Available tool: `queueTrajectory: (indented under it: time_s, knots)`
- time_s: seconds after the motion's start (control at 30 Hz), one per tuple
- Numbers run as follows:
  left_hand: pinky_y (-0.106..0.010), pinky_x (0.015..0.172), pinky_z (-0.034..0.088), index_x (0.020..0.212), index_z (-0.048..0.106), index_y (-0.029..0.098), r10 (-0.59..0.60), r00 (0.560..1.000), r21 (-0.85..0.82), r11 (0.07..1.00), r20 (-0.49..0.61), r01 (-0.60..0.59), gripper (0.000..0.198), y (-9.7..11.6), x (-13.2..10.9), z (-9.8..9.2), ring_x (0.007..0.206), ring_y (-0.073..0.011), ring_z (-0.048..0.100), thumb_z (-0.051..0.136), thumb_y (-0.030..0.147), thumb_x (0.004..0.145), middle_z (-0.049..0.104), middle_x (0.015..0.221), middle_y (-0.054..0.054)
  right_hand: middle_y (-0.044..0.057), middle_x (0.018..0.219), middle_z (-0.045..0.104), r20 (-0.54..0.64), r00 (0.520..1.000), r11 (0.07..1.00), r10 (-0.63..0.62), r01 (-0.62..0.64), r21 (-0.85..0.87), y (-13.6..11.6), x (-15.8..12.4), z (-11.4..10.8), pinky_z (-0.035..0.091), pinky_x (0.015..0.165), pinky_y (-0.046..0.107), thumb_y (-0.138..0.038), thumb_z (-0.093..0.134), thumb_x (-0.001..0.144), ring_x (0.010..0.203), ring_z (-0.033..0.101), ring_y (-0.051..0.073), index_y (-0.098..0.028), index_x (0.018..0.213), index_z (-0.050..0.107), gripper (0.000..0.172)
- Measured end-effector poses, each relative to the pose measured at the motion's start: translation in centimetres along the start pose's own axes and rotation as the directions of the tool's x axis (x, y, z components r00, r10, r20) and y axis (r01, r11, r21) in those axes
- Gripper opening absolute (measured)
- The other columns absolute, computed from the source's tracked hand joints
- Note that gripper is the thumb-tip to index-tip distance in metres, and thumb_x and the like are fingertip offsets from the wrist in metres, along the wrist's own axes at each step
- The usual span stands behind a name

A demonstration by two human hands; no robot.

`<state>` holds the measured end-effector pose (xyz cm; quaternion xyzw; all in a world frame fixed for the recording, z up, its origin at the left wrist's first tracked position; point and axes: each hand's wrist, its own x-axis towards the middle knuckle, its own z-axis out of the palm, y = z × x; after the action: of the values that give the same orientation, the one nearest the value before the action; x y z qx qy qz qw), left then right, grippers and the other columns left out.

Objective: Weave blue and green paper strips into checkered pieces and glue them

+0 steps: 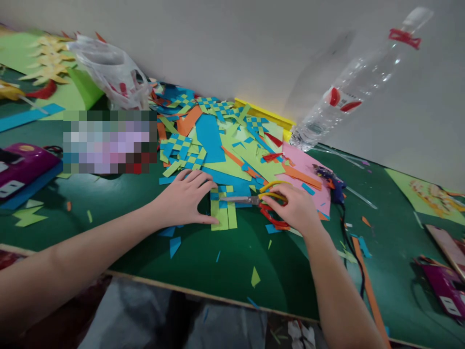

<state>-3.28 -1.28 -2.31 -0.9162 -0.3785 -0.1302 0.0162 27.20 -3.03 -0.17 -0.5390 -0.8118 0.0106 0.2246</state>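
Note:
In my right hand (294, 206) is a pair of scissors (274, 194) with one yellow and one red handle loop. The blades point left, over a small woven piece of green and blue paper strips (224, 213). My left hand (189, 198) is beside the woven piece on its left, fingers spread and thumb apart, near its lower corner. Green strip ends hang toward me from the weave. Behind both hands lies a pile of paper, with several blue-and-green woven checks (181, 150) and a large blue sheet (210, 138).
An upside-down clear plastic bottle (337, 97) leans at the wall beside a pink sheet (305, 165). A plastic bag (116, 72) stands back left. A purple device (29, 165) lies left, another purple device (445, 286) right. A dark cord (350, 242) crosses the green table (225, 271), among scraps.

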Motion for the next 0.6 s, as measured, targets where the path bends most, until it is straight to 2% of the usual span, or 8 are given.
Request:
queueTrajectory:
  time_s: [0.17,0.3,0.43,0.6]
  knots:
    - [-0.049,0.100,0.035,0.115,0.059,0.014,0.000,1.000,0.009,1.000,0.004,0.000,0.080,-0.1,0.0,0.1,0.113,-0.0345,0.052,0.050,0.081,0.072,0.059,0.118,-0.015,0.002,0.090,0.073,0.090,0.994,0.998,-0.053,0.056,-0.021,-0.2,0.0,0.4,0.048,0.066,0.030,-0.048,0.061,0.086,0.081,0.068,0.019,-0.021,0.086,0.066,0.027]
    - [-0.049,0.099,0.035,0.114,0.059,0.014,0.004,1.000,0.010,1.000,-0.003,-0.004,0.080,-0.1,0.0,0.1,0.112,-0.0343,0.052,0.049,0.082,0.072,0.059,0.118,-0.015,0.003,0.091,0.074,0.122,0.989,0.996,-0.087,0.088,0.001,-0.3,0.1,-0.2,0.047,0.066,0.029,-0.047,0.061,0.087,0.080,0.068,0.018,-0.021,0.084,0.066,0.027]
    - [-0.049,0.099,0.035,0.114,0.059,0.014,0.005,1.000,0.002,1.000,-0.008,-0.005,0.081,-0.1,0.0,0.1,0.112,-0.0342,0.053,0.049,0.082,0.071,0.059,0.118,-0.015,0.001,0.088,0.074,0.166,0.983,0.996,-0.078,0.068,0.065,-0.3,0.1,-0.9,0.048,0.066,0.029,-0.047,0.063,0.085,0.081,0.068,0.018,-0.023,0.083,0.067,0.025]
    - [-0.049,0.100,0.035,0.115,0.060,0.016,-0.001,1.000,-0.007,1.000,-0.010,0.001,0.080,-0.1,-0.1,0.2,0.113,-0.0344,0.052,0.050,0.081,0.071,0.061,0.117,-0.014,0.004,0.095,0.074,0.058,0.998,0.983,0.016,-0.026,0.179,0.4,-0.1,-1.0,0.051,0.072,0.031,-0.045,0.065,0.083,0.081,0.068,0.018,-0.022,0.088,0.069,0.023]
